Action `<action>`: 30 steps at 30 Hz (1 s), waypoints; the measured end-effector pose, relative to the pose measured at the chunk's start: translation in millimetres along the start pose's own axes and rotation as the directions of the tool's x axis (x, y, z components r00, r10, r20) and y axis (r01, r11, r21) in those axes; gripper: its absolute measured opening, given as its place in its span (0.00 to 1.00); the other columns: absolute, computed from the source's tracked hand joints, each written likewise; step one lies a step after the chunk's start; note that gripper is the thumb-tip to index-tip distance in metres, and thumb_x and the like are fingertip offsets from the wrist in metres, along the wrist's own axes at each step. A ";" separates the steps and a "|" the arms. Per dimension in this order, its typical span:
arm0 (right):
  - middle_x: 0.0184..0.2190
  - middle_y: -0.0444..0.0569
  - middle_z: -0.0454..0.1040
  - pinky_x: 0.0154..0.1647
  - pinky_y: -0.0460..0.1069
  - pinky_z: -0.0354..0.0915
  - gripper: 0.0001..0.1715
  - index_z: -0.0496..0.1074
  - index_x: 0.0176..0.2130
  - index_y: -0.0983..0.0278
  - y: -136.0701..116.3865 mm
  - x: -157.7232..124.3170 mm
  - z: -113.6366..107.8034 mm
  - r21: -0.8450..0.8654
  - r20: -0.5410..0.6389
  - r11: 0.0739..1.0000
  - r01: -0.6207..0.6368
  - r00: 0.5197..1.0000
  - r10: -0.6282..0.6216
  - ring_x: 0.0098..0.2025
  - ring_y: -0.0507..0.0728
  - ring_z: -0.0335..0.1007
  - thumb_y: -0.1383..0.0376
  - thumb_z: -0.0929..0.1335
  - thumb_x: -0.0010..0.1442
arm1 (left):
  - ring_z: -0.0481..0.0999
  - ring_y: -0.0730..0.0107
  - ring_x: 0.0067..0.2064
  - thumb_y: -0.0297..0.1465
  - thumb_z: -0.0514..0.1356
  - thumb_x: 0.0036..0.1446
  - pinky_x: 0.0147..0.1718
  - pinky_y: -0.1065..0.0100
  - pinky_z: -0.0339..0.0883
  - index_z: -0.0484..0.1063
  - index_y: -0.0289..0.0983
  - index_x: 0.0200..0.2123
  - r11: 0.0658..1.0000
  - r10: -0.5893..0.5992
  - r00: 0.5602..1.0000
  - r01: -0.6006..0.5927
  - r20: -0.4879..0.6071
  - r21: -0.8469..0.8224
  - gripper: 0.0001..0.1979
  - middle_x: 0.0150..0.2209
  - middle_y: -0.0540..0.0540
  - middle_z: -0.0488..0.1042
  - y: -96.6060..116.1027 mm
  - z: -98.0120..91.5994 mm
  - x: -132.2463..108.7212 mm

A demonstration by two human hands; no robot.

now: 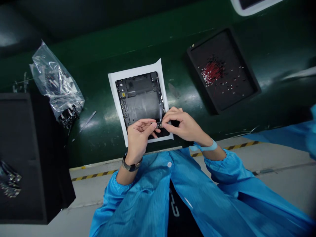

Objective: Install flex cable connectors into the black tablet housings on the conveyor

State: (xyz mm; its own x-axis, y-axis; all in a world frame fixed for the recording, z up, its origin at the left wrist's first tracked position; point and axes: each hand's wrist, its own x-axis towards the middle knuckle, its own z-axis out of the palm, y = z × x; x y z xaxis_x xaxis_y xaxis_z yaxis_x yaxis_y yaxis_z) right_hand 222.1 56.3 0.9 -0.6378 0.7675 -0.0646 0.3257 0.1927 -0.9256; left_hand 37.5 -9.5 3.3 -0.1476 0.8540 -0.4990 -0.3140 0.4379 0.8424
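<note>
A black tablet housing (142, 98) lies open side up on a white foam sheet (138, 71). Over its lower right corner, my left hand (139, 131) pinches a small circuit board (158, 125) between thumb and fingers. My right hand (184, 124) closes on the right end of the same board, thumb and forefinger together. From the board a flat ribbon cable (160, 107) runs up along the right side of the housing. My fingertips cover part of the board, so the exact contact there is hidden.
Right of the housing, a black tray (237, 89) holds red-wired parts. At left lie a clear plastic bag (53, 75) of small parts, tweezers (88, 121) and a large black bin (37, 148) with cables. A blue sleeve (283, 133) of another person shows at right.
</note>
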 end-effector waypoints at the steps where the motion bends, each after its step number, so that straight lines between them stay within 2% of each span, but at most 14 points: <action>1: 0.33 0.43 0.78 0.50 0.56 0.54 0.09 0.73 0.32 0.61 0.0 0.0 0.3 -0.007 0.000 1.000 -0.005 1.000 0.005 0.42 0.57 0.66 0.66 0.68 0.66 | 0.78 0.71 0.25 0.34 0.72 0.53 0.25 0.71 0.73 0.79 0.33 0.38 1.000 0.006 1.000 -0.006 -0.006 0.012 0.12 0.28 0.44 0.81 -0.3 0.1 -0.2; 6: 0.33 0.43 0.78 0.50 0.56 0.52 0.09 0.73 0.31 0.61 -0.9 0.1 5.7 -0.031 -0.034 0.999 -0.011 0.999 0.010 0.43 0.57 0.67 0.68 0.68 0.65 | 0.78 0.72 0.25 0.33 0.71 0.54 0.27 0.72 0.73 0.80 0.33 0.38 0.996 0.050 0.998 -0.046 -0.049 0.079 0.12 0.27 0.44 0.81 -1.3 3.2 -2.4; 11: 0.35 0.44 0.78 0.50 0.56 0.53 0.10 0.73 0.32 0.61 -1.7 -1.8 8.4 -0.049 -0.059 0.998 -0.028 0.998 0.025 0.43 0.57 0.67 0.66 0.68 0.67 | 0.80 0.70 0.28 0.33 0.71 0.55 0.29 0.71 0.75 0.79 0.33 0.38 0.989 0.094 0.989 -0.079 -0.116 0.123 0.11 0.27 0.45 0.80 -1.7 8.0 -5.2; 20: 0.36 0.46 0.77 0.51 0.55 0.54 0.08 0.76 0.35 0.62 2.1 2.1 -9.3 0.054 0.088 0.993 -0.100 0.992 0.096 0.46 0.58 0.68 0.62 0.70 0.67 | 0.82 0.68 0.28 0.31 0.72 0.54 0.32 0.70 0.77 0.80 0.33 0.38 0.998 0.032 0.999 -0.033 0.005 0.054 0.10 0.26 0.45 0.81 1.0 0.4 0.7; 30: 0.36 0.46 0.75 0.52 0.55 0.51 0.10 0.77 0.34 0.63 1.3 7.3 -12.2 0.016 0.155 0.989 -0.149 0.977 0.144 0.44 0.57 0.66 0.61 0.70 0.66 | 0.83 0.67 0.28 0.30 0.72 0.54 0.30 0.71 0.77 0.80 0.34 0.37 0.997 0.050 0.999 -0.051 0.012 0.063 0.09 0.26 0.46 0.81 -2.3 1.4 0.7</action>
State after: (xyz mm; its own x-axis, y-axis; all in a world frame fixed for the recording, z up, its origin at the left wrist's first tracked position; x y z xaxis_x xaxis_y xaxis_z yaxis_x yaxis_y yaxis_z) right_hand 226.4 69.7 3.8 -0.6848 0.6828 -0.2547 0.4053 0.0664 -0.9118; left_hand 39.4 -9.6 1.4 -0.1518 0.8781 -0.4537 -0.2465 0.4109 0.8777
